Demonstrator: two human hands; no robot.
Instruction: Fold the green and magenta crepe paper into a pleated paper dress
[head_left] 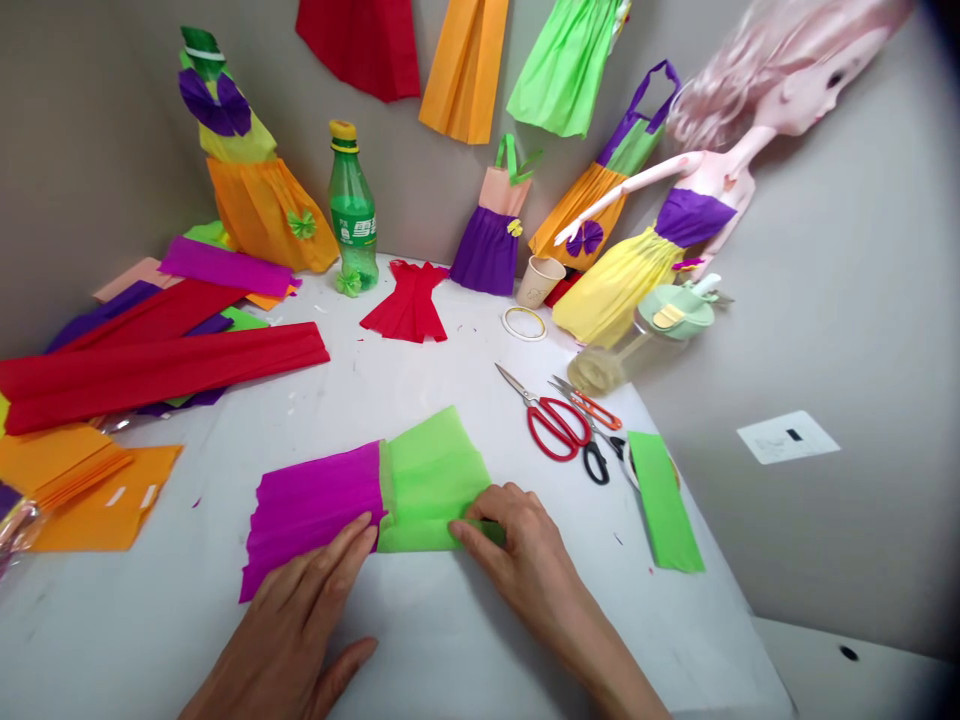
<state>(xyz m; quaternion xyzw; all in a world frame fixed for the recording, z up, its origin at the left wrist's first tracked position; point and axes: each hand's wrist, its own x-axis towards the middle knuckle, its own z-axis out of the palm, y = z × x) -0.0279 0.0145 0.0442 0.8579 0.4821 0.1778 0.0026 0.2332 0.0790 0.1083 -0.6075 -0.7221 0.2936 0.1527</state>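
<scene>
A pleated paper piece lies on the white table (450,640), magenta crepe paper (311,505) on the left joined to green crepe paper (427,475) on the right. My left hand (300,615) lies flat with fingers stretched out, its fingertips pressing the magenta paper's lower edge near the seam. My right hand (517,545) has its fingers curled, pinching the green paper's lower right corner.
Red-handled scissors (551,420), smaller scissors (592,420) and a green paper strip (664,500) lie to the right. Folded crepe sheets (150,370) are stacked at left. A green bottle (351,205), a red paper dress (409,300), tape ring (523,323), paper cup (538,280) and dressed doll (675,230) stand at the back.
</scene>
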